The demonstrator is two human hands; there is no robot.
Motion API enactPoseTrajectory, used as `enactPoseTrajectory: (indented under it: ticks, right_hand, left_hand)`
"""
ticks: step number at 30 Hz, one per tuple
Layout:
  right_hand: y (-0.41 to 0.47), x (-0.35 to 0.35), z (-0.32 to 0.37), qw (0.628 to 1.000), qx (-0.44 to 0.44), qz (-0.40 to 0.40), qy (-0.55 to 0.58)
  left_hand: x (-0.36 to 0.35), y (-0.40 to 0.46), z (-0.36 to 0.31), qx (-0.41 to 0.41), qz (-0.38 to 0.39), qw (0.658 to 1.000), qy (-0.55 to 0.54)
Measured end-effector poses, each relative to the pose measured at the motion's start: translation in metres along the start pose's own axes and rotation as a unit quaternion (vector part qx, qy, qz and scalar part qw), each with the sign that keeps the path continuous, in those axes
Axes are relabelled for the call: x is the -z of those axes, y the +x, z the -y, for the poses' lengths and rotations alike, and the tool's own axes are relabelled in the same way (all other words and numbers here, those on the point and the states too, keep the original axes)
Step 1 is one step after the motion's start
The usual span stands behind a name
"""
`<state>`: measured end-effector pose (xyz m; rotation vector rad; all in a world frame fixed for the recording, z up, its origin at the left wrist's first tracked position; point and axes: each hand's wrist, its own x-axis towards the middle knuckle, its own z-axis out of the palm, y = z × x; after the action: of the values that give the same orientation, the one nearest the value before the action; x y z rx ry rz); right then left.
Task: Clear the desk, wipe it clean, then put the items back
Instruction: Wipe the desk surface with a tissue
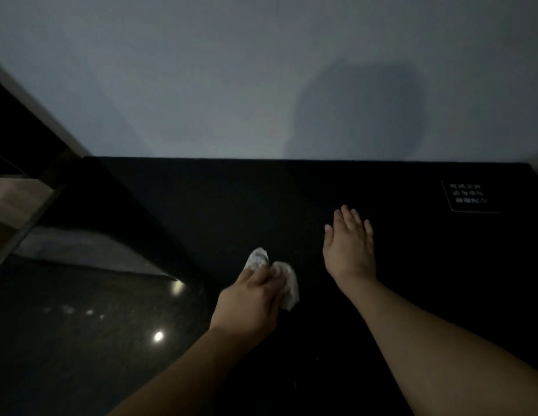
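Forearms: two bare forearms enter from the bottom edge, nearest the viewer, and reach forward over a dark desk.
Left hand (252, 298): fingers curled round a crumpled white wipe (287, 283), which it presses onto the desk top near the front, left of centre.
Right hand (350, 241): released and flat, fingers straight and close together, palm down on or just over the desk, holding nothing; whether it touches cannot be told in the dim light.
Desk (291, 187): black, matte, set against a pale wall (201, 70); no loose items are visible on it.
Label (469, 195): small bordered panel of pale text at the far right of the desk, too blurred to read.
Floor (81, 325): glossy dark surface to the left, showing bright reflected spots of light.
Stage: judged to be the wiping step, with the clearing done and the putting back still to come.
Risk, coverage: the small bunched wipe covers little at a time, so far corners and the strip along the wall could be missed.
Risk, visibility: poor light on a black top would hide streaks or remaining dust.
Risk, label: rubbing over the panel's edge could lift it, if it is a sticker.
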<state>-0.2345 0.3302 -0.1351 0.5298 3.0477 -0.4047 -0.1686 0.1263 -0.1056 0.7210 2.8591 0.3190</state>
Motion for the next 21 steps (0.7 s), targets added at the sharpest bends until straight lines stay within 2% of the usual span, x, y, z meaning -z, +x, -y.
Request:
enactPoseTrajectory:
  ticks: [3, 6, 10, 13, 16, 19, 21]
  right_hand:
    - [0.0, -0.006, -0.001, 1.0, -0.004, -0.02, -0.007]
    - [0.0, -0.009, 0.0, 0.999, 0.006, -0.036, 0.008]
    - [-0.011, -0.002, -0.005, 0.994, 0.066, -0.053, 0.074]
    - [-0.035, 0.005, -0.001, 0.99, 0.113, -0.076, 0.03]
    - [-0.069, 0.007, 0.005, 0.989, 0.149, -0.023, 0.014]
    - [-0.097, 0.014, 0.006, 0.992, 0.095, 0.077, 0.035]
    - [-0.112, 0.016, 0.008, 0.99, 0.079, 0.112, 0.02]
  left_hand:
    - [-0.011, -0.036, -0.006, 0.012, -0.009, 1.0, 0.014]
    - [-0.016, -0.025, -0.011, 0.023, -0.036, 0.998, 0.037]
    - [-0.022, -0.008, -0.018, 0.042, -0.034, 0.998, 0.038]
    - [-0.028, -0.016, -0.016, 0.041, -0.041, 0.998, 0.017]
    - [-0.034, -0.045, -0.02, 0.01, -0.051, 0.999, -0.009]
    - [-0.037, -0.09, -0.026, -0.026, -0.027, 0.999, -0.035]
    - [-0.039, -0.126, -0.032, -0.035, -0.023, 0.999, -0.03]
